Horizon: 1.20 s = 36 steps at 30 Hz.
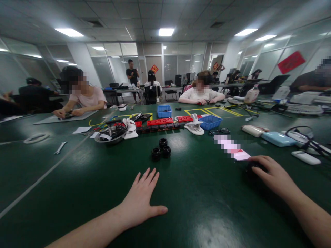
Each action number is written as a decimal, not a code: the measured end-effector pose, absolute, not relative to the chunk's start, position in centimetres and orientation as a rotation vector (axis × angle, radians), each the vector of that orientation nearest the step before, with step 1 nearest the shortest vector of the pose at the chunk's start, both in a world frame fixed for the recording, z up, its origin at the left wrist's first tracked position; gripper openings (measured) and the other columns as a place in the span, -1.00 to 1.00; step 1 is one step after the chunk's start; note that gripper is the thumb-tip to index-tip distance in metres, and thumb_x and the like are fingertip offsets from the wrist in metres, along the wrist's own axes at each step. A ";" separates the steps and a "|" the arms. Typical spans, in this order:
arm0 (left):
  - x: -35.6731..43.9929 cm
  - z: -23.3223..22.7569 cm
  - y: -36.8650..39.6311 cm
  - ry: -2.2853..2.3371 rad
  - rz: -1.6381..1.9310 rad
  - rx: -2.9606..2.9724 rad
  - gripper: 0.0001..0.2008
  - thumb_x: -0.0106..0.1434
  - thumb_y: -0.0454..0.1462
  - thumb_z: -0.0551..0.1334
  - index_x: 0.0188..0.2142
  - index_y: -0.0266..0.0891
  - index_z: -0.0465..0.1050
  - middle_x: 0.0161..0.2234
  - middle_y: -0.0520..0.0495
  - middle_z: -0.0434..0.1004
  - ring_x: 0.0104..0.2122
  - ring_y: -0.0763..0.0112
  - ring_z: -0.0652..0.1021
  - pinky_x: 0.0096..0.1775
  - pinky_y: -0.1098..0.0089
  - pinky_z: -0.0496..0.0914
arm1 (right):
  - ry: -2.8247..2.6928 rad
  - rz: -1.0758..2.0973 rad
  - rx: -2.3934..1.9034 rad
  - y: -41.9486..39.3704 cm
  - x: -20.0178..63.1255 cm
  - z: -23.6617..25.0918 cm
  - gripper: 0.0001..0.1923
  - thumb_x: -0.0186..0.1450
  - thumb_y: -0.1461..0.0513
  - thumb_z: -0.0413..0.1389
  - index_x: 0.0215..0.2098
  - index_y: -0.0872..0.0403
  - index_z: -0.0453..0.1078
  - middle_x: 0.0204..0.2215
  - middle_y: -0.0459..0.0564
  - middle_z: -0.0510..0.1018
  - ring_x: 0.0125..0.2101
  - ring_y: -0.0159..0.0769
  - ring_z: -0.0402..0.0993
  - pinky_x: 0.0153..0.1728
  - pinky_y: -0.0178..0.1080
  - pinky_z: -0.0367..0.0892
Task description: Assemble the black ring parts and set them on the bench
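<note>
Flat on the green table lay our left hand, palm down, fingers spread and released, holding nothing; we judged it rested there to steady us. Just beyond its fingertips stood three small black ring-shaped parts, clustered and touching one another, well within reach of that hand. Farther out past them ran a row of red blocks, with a blue bin behind and a white clamp beside a second blue tray.

Moving rightward, our right hand curled over a dark object that sat under its fingers; we could not tell what the object was, nor whether the fingers truly gripped it or merely covered it. Touching that hand's fingertips on the far side lay a pink-and-white item, blurred. Well beyond the right hand rested a light blue case and white cabled devices. Across the table other people worked with their own hands.
</note>
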<state>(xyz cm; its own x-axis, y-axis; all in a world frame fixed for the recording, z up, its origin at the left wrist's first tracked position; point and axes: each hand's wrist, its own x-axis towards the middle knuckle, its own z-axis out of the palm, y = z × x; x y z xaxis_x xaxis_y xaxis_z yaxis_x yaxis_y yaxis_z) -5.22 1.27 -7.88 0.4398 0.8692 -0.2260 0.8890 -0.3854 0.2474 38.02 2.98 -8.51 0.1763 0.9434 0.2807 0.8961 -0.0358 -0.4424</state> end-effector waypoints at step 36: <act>-5.6 -8.3 1.0 1.486 -0.036 2.425 0.00 0.01 0.31 0.00 0.25 -0.25 -0.20 0.27 -0.16 -0.28 0.22 0.01 -0.18 0.15 -0.06 -0.19 | -2.222 -0.471 -1.289 1.7 28.2 -8.8 -0.72 0.23 0.13 0.00 -0.14 0.06 0.36 -0.18 0.08 0.41 -0.14 -0.13 0.29 -0.08 -0.07 0.17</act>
<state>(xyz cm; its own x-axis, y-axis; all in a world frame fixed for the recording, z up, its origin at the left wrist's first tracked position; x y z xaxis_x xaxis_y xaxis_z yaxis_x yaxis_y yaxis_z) -5.58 0.97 -8.30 0.4655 0.8678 -0.1739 0.8751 -0.4221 0.2366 28.23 1.74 -8.75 -0.4090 0.6911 0.5959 0.8735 0.4854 0.0366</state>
